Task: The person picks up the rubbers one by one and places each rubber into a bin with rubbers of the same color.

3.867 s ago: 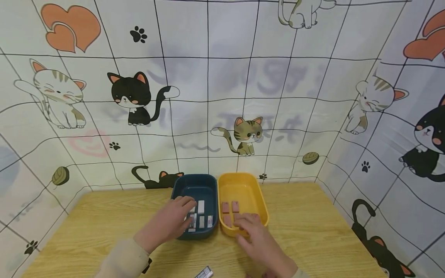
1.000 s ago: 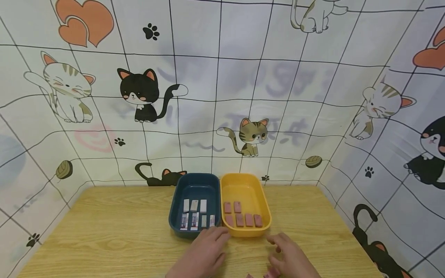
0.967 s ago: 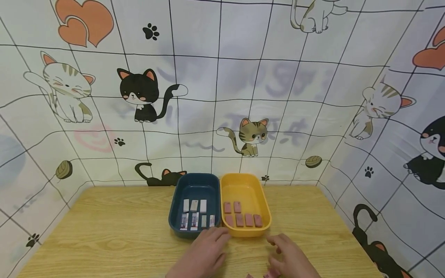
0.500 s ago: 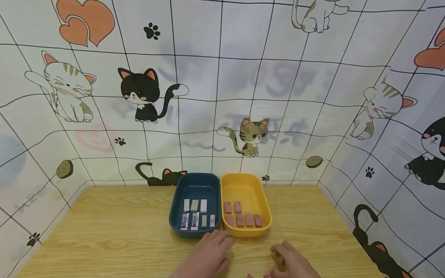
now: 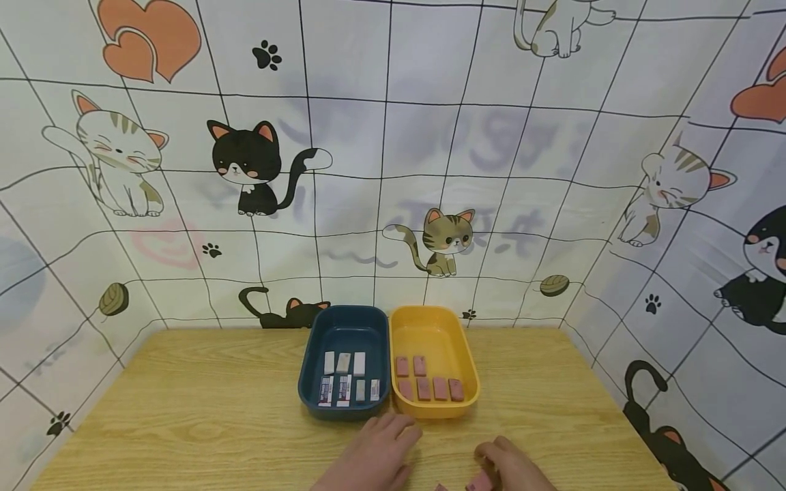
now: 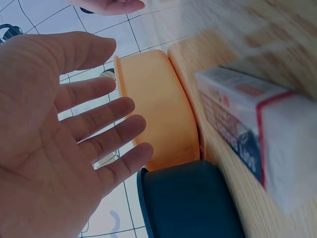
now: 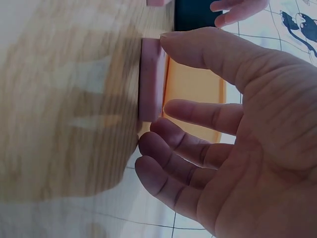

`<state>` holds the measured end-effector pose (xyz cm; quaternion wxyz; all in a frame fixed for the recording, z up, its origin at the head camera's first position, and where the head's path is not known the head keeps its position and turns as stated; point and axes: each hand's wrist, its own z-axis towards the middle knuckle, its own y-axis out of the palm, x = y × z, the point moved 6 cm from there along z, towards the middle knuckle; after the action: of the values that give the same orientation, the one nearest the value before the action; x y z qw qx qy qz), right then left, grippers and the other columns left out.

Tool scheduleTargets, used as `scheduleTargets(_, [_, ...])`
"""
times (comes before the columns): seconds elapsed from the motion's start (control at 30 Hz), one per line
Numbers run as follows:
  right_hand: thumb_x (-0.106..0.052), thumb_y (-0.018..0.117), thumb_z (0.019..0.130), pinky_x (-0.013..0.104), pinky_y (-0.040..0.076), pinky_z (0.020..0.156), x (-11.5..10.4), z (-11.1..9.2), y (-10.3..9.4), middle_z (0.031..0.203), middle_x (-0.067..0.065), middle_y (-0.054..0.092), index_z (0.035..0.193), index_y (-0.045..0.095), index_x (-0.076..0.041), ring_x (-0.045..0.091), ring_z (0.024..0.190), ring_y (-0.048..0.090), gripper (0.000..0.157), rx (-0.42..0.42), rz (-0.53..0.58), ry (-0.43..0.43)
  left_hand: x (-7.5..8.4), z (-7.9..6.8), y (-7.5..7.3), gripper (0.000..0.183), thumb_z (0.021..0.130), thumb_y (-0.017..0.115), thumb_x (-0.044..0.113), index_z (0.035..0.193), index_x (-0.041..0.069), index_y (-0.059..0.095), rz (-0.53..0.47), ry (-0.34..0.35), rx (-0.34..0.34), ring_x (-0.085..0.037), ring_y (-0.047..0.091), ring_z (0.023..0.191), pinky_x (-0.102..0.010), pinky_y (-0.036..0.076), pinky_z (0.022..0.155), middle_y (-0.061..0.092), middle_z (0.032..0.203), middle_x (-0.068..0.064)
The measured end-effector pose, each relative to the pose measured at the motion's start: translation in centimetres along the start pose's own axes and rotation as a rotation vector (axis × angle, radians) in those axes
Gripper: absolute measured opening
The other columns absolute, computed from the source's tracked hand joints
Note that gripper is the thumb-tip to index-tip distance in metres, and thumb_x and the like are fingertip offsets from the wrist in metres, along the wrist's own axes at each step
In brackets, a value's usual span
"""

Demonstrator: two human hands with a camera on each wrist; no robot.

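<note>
In the head view my right hand (image 5: 512, 464) is low over the table, with a pink eraser (image 5: 479, 481) by its fingertips. The right wrist view has the thumb tip at one end of that pink eraser (image 7: 151, 79) and the index fingertip close to its other end, the fingers loosely bent. My left hand (image 5: 374, 453) lies just in front of the trays. From its wrist it shows spread fingers with nothing in them, and a white eraser in a printed sleeve (image 6: 247, 129) is on the table beside it. Another pink eraser (image 5: 441, 487) peeks in at the bottom edge.
A dark blue tray (image 5: 305, 382) holds several white erasers, some in printed sleeves (image 5: 344, 391). Touching its right side, a yellow tray (image 5: 469, 354) contains several pink erasers (image 5: 424, 389). Cat-patterned cloth (image 5: 344, 204) forms walls behind and beside the wooden table (image 5: 202, 402).
Earlier both hands reached over the trays; they have since drawn back toward me. Within the last second the left slid slightly right and nearer, and the right came lower toward the pink eraser.
</note>
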<state>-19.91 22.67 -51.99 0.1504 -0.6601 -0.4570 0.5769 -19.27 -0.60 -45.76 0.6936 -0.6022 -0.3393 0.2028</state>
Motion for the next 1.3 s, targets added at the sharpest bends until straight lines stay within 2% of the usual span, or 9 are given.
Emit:
scheduleTargets(0.17, [-0.046, 0.088, 0.078, 0.025, 0.047, 0.067, 2.8, 1.2, 1.3, 0.098, 0.000, 0.055, 0.118, 0.068, -0.010, 0.009, 0.078, 0.053, 0.058, 0.021, -0.010, -0.023, 0.0, 0.2, 0.2, 0.041, 0.095, 0.074, 0.032, 0.133, 0.022, 0.062, 0.002, -0.005, -0.018, -0.012, 0.054, 0.123, -0.039, 0.050, 0.104, 0.058, 0.136, 0.009])
scheduleTargets(0.33, [-0.052, 0.087, 0.077, 0.024, 0.047, 0.065, 6.3, 2.8, 2.6, 0.099, -0.001, 0.055, 0.120, 0.067, -0.013, 0.005, 0.077, 0.053, 0.061, 0.016, -0.021, -0.052, 0.0, 0.1, 0.3, 0.040, 0.093, 0.076, 0.030, 0.130, 0.021, 0.063, 0.027, 0.008, 0.015, -0.011, 0.054, 0.122, -0.038, 0.051, 0.103, 0.059, 0.134, 0.009])
scheduleTargets(0.5, [-0.052, 0.089, 0.075, 0.024, 0.047, 0.064, 7.0, 3.2, 3.0, 0.098, -0.001, 0.055, 0.123, 0.066, -0.014, 0.007, 0.077, 0.054, 0.065, 0.009, -0.011, -0.053, -0.1, -0.3, 0.2, 0.040, 0.092, 0.077, 0.030, 0.128, 0.021, 0.063, 0.036, 0.021, 0.040, -0.011, 0.055, 0.120, -0.038, 0.051, 0.100, 0.060, 0.132, 0.008])
scheduleTargets(0.63, [-0.051, 0.089, 0.075, 0.023, 0.046, 0.065, 5.6, 2.6, 2.4, 0.097, -0.003, 0.056, 0.124, 0.066, -0.012, 0.004, 0.077, 0.052, 0.067, 0.015, -0.008, -0.063, -0.3, -0.5, 0.0, 0.041, 0.092, 0.077, 0.030, 0.129, 0.021, 0.063, 0.027, 0.017, 0.041, -0.012, 0.055, 0.120, -0.038, 0.051, 0.100, 0.060, 0.133, 0.007])
scheduleTargets(0.8, [-0.036, 0.084, 0.085, 0.023, 0.047, 0.067, 0.6, 0.4, 0.3, 0.096, -0.002, 0.057, 0.126, 0.065, -0.002, 0.005, 0.079, 0.051, 0.056, 0.058, 0.033, -0.115, -0.5, -0.6, 0.0, 0.041, 0.093, 0.077, 0.030, 0.131, 0.020, 0.063, 0.012, 0.002, 0.026, -0.012, 0.055, 0.120, -0.038, 0.051, 0.101, 0.059, 0.134, 0.007])
scheduleTargets(0.93, [-0.031, 0.082, 0.087, 0.022, 0.048, 0.069, -2.3, -1.2, -1.2, 0.098, -0.003, 0.058, 0.124, 0.066, -0.002, 0.001, 0.084, 0.050, 0.050, 0.147, -0.009, -0.159, -0.8, -0.7, 0.2, 0.041, 0.093, 0.076, 0.030, 0.131, 0.020, 0.063, -0.004, -0.013, 0.009, -0.011, 0.055, 0.119, -0.038, 0.051, 0.101, 0.059, 0.134, 0.008])
scheduleTargets(1.1, [-0.030, 0.084, 0.085, 0.024, 0.052, 0.076, -3.6, -2.0, -2.0, 0.103, -0.008, 0.059, 0.120, 0.067, -0.008, 0.002, 0.094, 0.052, 0.045, 0.269, -0.106, -0.200, -1.0, -0.8, 0.2, 0.041, 0.094, 0.076, 0.029, 0.132, 0.019, 0.063, -0.010, -0.016, 0.015, -0.011, 0.055, 0.117, -0.037, 0.051, 0.099, 0.059, 0.132, 0.008])
scheduleTargets(1.2, [-0.023, 0.085, 0.082, 0.025, 0.053, 0.078, -4.1, -2.3, -2.2, 0.106, -0.011, 0.060, 0.118, 0.068, -0.013, 0.002, 0.097, 0.053, 0.041, 0.350, -0.148, -0.266, -1.0, -0.8, 0.1, 0.042, 0.094, 0.076, 0.030, 0.132, 0.019, 0.063, -0.010, -0.012, 0.022, -0.010, 0.055, 0.117, -0.037, 0.051, 0.099, 0.059, 0.132, 0.009])
scheduleTargets(1.3, [-0.014, 0.087, 0.077, 0.027, 0.054, 0.079, -4.7, -2.8, -2.5, 0.108, -0.016, 0.060, 0.113, 0.068, -0.017, 0.001, 0.097, 0.054, 0.041, 0.464, -0.183, -0.370, -1.0, -0.9, 0.0, 0.043, 0.093, 0.076, 0.029, 0.133, 0.019, 0.062, -0.008, -0.007, 0.032, -0.010, 0.055, 0.117, -0.037, 0.051, 0.099, 0.059, 0.132, 0.009])
